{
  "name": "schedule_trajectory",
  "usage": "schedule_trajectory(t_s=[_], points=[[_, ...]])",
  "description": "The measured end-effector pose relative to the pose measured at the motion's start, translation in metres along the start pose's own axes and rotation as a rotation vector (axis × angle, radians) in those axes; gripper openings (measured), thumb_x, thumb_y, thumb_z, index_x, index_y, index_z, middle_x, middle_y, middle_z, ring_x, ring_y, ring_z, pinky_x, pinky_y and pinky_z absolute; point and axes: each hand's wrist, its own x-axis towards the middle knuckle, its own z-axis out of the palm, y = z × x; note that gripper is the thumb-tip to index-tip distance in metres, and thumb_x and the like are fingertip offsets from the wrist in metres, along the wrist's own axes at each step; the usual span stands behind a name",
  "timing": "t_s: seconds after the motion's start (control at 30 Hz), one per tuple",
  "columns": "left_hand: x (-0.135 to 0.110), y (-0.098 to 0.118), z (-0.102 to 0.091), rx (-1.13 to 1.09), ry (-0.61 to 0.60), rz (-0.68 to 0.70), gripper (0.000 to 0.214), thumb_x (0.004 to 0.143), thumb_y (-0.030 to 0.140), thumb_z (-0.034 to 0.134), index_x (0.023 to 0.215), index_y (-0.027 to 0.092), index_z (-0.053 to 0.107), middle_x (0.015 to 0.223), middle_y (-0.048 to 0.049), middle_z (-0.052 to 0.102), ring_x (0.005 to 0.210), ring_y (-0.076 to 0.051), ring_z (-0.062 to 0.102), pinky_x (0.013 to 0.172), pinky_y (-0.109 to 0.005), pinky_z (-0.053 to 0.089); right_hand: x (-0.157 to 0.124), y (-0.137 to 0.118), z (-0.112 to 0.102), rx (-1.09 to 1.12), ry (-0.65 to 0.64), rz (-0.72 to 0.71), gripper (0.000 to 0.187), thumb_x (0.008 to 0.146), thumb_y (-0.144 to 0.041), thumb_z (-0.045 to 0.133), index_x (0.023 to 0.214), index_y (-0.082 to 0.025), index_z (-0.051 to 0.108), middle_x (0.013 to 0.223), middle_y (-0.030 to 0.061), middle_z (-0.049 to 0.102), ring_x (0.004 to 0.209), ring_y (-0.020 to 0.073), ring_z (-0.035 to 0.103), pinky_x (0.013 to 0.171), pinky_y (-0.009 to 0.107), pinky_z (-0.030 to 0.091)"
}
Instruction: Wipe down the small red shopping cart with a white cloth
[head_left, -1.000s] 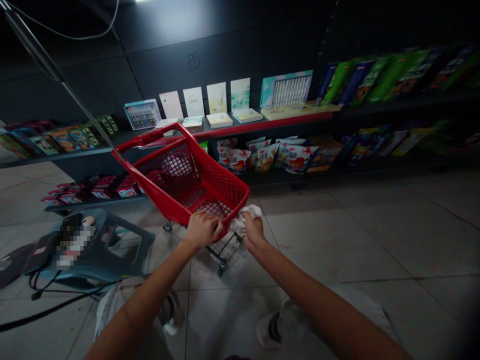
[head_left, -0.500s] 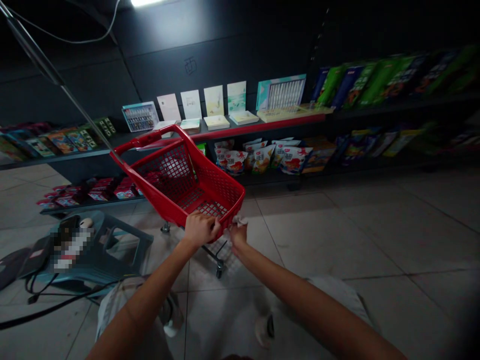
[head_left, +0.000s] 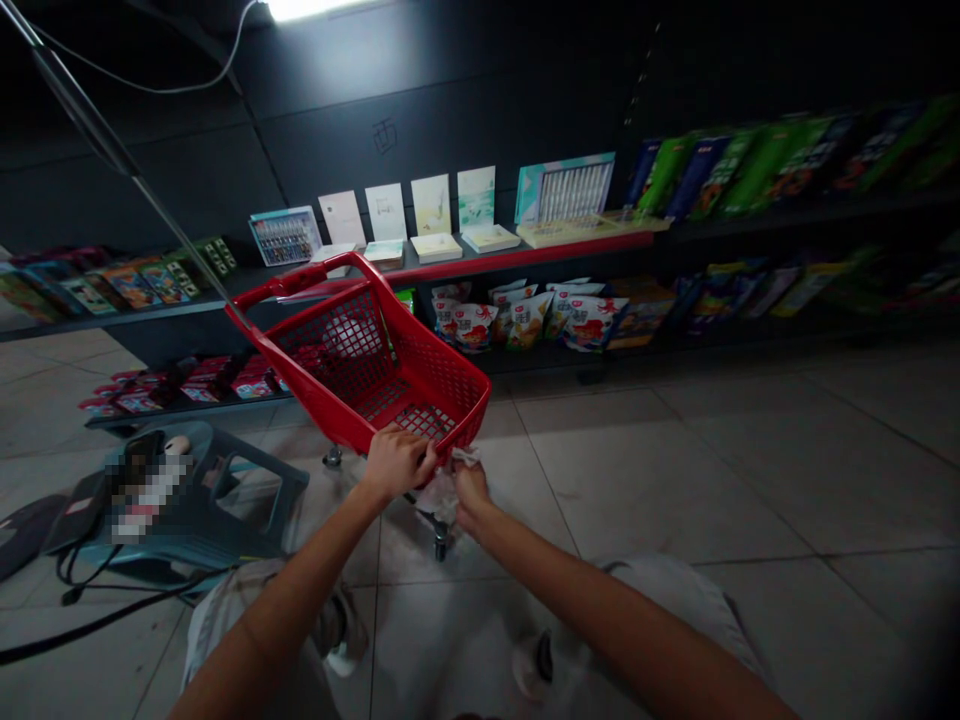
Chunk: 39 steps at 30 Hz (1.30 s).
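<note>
In front of me stands a red shopping cart (head_left: 441,362) with a plastic mesh basket on a wheeled frame. My left hand (head_left: 397,463) is closed over the near rim of the basket, at its front left corner. Against the outside of the basket's near end, my right hand (head_left: 471,490) grips a crumpled whitish cloth or tissue (head_left: 441,494). Part of this wipe hangs below the fingers and covers a bit of the cart's lower frame. The right fingertips are partly hidden by it.
Behind the cart runs a dark shelf with a red edge (head_left: 525,254), holding books, boxes and snack bags (head_left: 529,318). At left, a grey-blue plastic stool (head_left: 259,490) bears a cap, cables and small items. A thin metal pole (head_left: 165,220) slants across the upper left.
My right hand has shifted slightly left and down along the basket's end, and more of the wipe shows. The left hand keeps its place on the rim.
</note>
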Motion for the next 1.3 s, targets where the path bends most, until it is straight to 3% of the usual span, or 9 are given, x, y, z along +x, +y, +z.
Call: schedule_trajectory(t_s=[0.17,0.33,0.57,0.67,0.77,0.83,0.97,1.13,1.3], points=[[-0.001,-0.001,-0.004,-0.027,-0.014,0.037,0.044,0.103,0.031,0.041,0.068,0.021,0.066,0.07,-0.0048,0.073,0.065,-0.016,0.061,0.072,-0.036,0.037,0.036,-0.029,-0.001,0.098,0.142,0.121,0.025,0.059,-0.029,0.061,0.083,-0.023,0.057,0.069,-0.0043,0.067,0.063,0.0154,0.062,0.058,0.026,0.054],[-0.001,-0.002,-0.005,-0.081,0.012,0.079,0.046,0.103,0.033,0.042,0.064,0.021,0.063,0.066,-0.0032,0.071,0.061,-0.014,0.059,0.069,-0.035,0.036,0.056,-0.055,-0.001,0.135,0.252,0.06,0.02,0.064,-0.03,0.061,0.081,-0.022,0.055,0.066,-0.0059,0.063,0.057,0.0121,0.061,0.052,0.022,0.052],[-0.01,-0.006,0.0,-0.114,0.16,0.201,0.045,0.098,0.035,0.05,0.056,0.02,0.056,0.052,0.0001,0.061,0.05,-0.012,0.05,0.061,-0.034,0.029,0.079,-0.087,-0.004,0.121,0.327,-0.256,0.03,0.067,-0.035,0.068,0.093,-0.02,0.064,0.082,-0.0048,0.068,0.065,0.0096,0.064,0.055,0.018,0.051],[-0.019,-0.007,-0.004,-0.13,0.172,0.231,0.048,0.099,0.04,0.05,0.056,0.02,0.053,0.052,0.0005,0.058,0.05,-0.012,0.05,0.061,-0.033,0.029,0.078,-0.101,-0.003,-0.052,0.314,-0.47,0.035,0.072,-0.034,0.069,0.103,-0.018,0.068,0.097,0.002,0.073,0.083,0.0152,0.069,0.072,0.026,0.057],[-0.029,-0.007,-0.011,-0.148,0.164,0.254,0.05,0.1,0.044,0.05,0.056,0.02,0.052,0.052,0.0005,0.057,0.051,-0.012,0.051,0.06,-0.033,0.029,0.068,-0.124,-0.004,-0.299,0.206,-0.791,0.042,0.083,-0.035,0.066,0.121,-0.016,0.067,0.117,0.0104,0.072,0.106,0.0231,0.069,0.096,0.04,0.057],[-0.036,-0.007,-0.015,-0.155,0.154,0.26,0.051,0.1,0.046,0.051,0.056,0.02,0.051,0.052,0.0006,0.056,0.051,-0.012,0.049,0.06,-0.033,0.029,0.062,-0.138,-0.005,-0.56,-0.005,-0.962,0.042,0.087,-0.027,0.063,0.128,-0.018,0.067,0.126,0.0121,0.069,0.117,0.0263,0.066,0.107,0.045,0.052],[-0.047,-0.009,-0.019,-0.175,0.129,0.282,0.054,0.1,0.052,0.049,0.056,0.02,0.051,0.052,0.0001,0.056,0.051,-0.013,0.049,0.06,-0.034,0.028,0.067,-0.146,-0.011,-1.079,-0.454,-1.026,0.054,0.077,-0.007,0.057,0.127,-0.021,0.072,0.138,0.0121,0.065,0.132,0.0312,0.059,0.118,0.05,0.043],[-0.057,-0.014,-0.026,-0.237,0.087,0.354,0.062,0.103,0.059,0.034,0.057,0.021,0.05,0.053,-0.0016,0.055,0.051,-0.014,0.047,0.06,-0.034,0.03,0.086,-0.131,-0.007,-1.054,-0.506,-0.952,0.061,0.075,-0.005,0.055,0.133,-0.015,0.068,0.144,0.015,0.061,0.134,0.0281,0.059,0.118,0.045,0.046],[-0.065,-0.023,-0.033,-0.291,0.023,0.36,0.066,0.103,0.063,0.025,0.056,0.021,0.045,0.053,-0.0018,0.053,0.051,-0.014,0.045,0.061,-0.036,0.029,0.083,-0.131,-0.002,-1.053,-0.546,-0.953,0.061,0.076,-0.007,0.057,0.135,-0.014,0.066,0.148,0.0168,0.058,0.137,0.0295,0.058,0.12,0.046,0.044]])
